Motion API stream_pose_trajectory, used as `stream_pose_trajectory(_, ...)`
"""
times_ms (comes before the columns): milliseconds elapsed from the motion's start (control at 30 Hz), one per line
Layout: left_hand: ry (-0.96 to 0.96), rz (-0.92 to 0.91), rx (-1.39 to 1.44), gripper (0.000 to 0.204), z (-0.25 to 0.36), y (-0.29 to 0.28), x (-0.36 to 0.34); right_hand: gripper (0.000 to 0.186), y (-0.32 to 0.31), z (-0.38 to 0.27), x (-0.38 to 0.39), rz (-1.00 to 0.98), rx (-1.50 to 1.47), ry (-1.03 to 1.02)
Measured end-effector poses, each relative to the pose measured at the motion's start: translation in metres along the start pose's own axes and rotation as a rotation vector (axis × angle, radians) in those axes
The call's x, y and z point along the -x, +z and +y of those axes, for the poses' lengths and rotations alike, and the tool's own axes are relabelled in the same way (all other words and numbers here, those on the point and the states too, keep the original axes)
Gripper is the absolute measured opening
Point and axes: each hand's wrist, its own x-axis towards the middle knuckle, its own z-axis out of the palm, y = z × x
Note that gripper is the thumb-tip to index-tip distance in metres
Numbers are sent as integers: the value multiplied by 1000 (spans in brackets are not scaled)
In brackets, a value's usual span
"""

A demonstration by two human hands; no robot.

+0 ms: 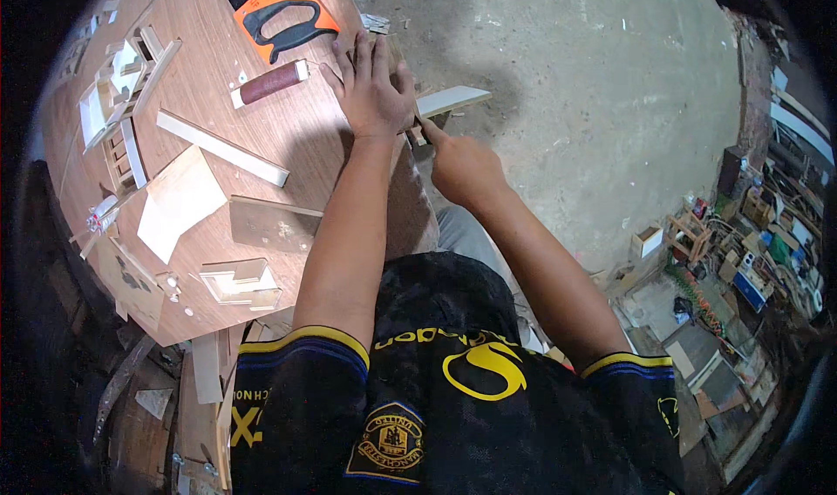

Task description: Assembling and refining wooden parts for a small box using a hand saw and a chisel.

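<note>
My left hand (375, 94) lies flat with its fingers stretched out at the right edge of the table. A flat white-topped wooden strip (453, 100) juts past that edge beside it; its other end is hidden by this hand. Close by, my right hand (466, 168) is closed with its index finger reaching toward the strip. A thin dark tool (419, 121) shows at that fingertip; its kind cannot be made out. Beyond my left hand lies a handsaw (253, 29) with an orange and black handle. A reddish-brown sandpaper-wrapped block (270, 84) rests to its left.
On the wooden table (301, 146) lie a long pale strip (222, 148), a white angular board (183, 200), a brown panel (275, 223) and a small wooden assembly (122, 85). Concrete floor (602, 103) stretches to the right, with piled scraps (741, 242) along its far side.
</note>
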Motion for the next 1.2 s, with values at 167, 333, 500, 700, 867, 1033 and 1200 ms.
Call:
stream_pose_trajectory(167,-14,-16,36,51,5,-7,0,52,-3,-8,-6,-26,57,-75)
stream_pose_trajectory(333,-40,-112,-57,45,7,-5,-2,50,-10,-7,1,30,161,-63)
stream_pose_trajectory(500,-35,-24,-97,41,8,0,-2,51,-14,-6,13,-17,192,-29)
stream_pose_trajectory(700,-56,-4,-27,37,7,1,-1,53,-41,-13,40,-67,194,-15)
stream_pose_trajectory(867,-47,19,9,39,7,5,0,55,-29,-19,20,67,105,-40)
stream_pose_trajectory(1033,-62,22,-22,38,6,9,-2,56,-15,-3,23,-3,144,29)
stream_pose_trajectory(1200,-62,59,-22,37,4,12,-2,56,-24,-9,31,27,92,22)
